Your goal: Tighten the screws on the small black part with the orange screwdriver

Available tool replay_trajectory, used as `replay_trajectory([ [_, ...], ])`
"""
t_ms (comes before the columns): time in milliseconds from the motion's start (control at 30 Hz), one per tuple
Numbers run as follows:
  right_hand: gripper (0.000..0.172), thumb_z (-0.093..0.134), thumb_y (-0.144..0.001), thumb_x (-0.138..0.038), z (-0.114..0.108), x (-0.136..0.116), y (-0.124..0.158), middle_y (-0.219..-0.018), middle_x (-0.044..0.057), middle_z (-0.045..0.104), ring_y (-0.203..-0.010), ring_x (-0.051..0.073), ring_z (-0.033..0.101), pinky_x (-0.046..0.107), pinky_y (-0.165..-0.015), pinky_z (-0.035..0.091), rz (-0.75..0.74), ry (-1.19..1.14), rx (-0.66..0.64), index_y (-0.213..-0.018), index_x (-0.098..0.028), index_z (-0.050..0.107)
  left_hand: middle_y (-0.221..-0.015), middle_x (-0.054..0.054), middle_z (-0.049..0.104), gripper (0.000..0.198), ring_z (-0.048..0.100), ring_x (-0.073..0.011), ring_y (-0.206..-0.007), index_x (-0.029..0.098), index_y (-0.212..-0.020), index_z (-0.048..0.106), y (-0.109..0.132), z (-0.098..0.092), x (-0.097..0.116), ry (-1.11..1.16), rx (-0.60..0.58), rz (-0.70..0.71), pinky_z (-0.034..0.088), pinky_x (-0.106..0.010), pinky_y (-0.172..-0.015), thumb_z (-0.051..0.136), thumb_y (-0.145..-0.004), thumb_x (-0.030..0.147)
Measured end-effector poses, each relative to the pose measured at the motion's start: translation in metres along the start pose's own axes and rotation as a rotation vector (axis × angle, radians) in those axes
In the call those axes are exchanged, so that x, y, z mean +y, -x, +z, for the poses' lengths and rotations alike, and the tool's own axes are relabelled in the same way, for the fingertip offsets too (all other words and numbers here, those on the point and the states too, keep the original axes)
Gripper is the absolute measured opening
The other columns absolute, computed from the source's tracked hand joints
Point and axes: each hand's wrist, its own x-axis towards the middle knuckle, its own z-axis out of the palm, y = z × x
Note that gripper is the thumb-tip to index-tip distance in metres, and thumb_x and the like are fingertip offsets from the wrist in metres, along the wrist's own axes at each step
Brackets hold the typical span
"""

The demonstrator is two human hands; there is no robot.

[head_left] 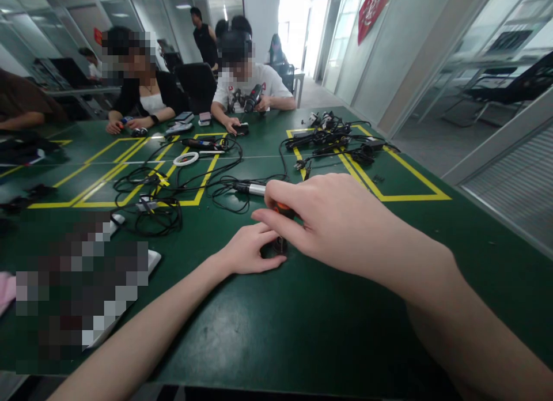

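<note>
Between curled fingers, orange-black tool

Green tabletop flanked by glass walls, black chairs parked behind, grey floor lit by bright window!

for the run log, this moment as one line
left hand: around small dark object | right hand: gripping orange-and-black handle | surface: green table | beyond: silver-and-black cylinder
</note>
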Motion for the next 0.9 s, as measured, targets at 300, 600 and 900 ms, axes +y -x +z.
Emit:
replay_trajectory([
  [300,0.022,0.055,-0.103,-0.039,0.000,0.005,0.002,-0.078,0.003,0.069,-0.070,0.019,0.057,0.031,-0.063,0.023,0.017,-0.044,0.034,-0.091,-0.022,0.063,-0.117,-0.010,0.076,0.036,0.073,-0.0303,-0.114,0.021,-0.120,0.074,-0.002,0.000,-0.001,-0.032,0.010,0.008,0.062,-0.043,-0.101,0.075,-0.093,0.045],
  [600,0.015,0.058,-0.097,-0.031,0.003,0.011,-0.003,-0.087,0.005,0.073,-0.077,0.022,0.064,0.030,-0.065,0.027,0.036,-0.034,0.054,-0.103,-0.020,0.067,-0.107,-0.010,0.076,0.037,0.074,-0.0272,-0.100,0.020,-0.117,0.075,-0.002,0.003,-0.004,-0.086,0.046,-0.050,0.063,-0.040,-0.090,0.070,-0.099,0.053],
  [900,0.021,0.053,-0.101,-0.029,0.008,0.016,-0.008,-0.087,0.006,0.076,-0.073,0.021,0.063,0.031,-0.064,0.025,0.055,-0.051,0.109,-0.111,-0.020,0.069,-0.109,-0.010,0.073,0.036,0.073,-0.0264,-0.100,0.021,-0.112,0.075,-0.004,0.002,-0.006,-0.089,0.015,-0.065,0.061,-0.039,-0.091,0.070,-0.099,0.054],
])
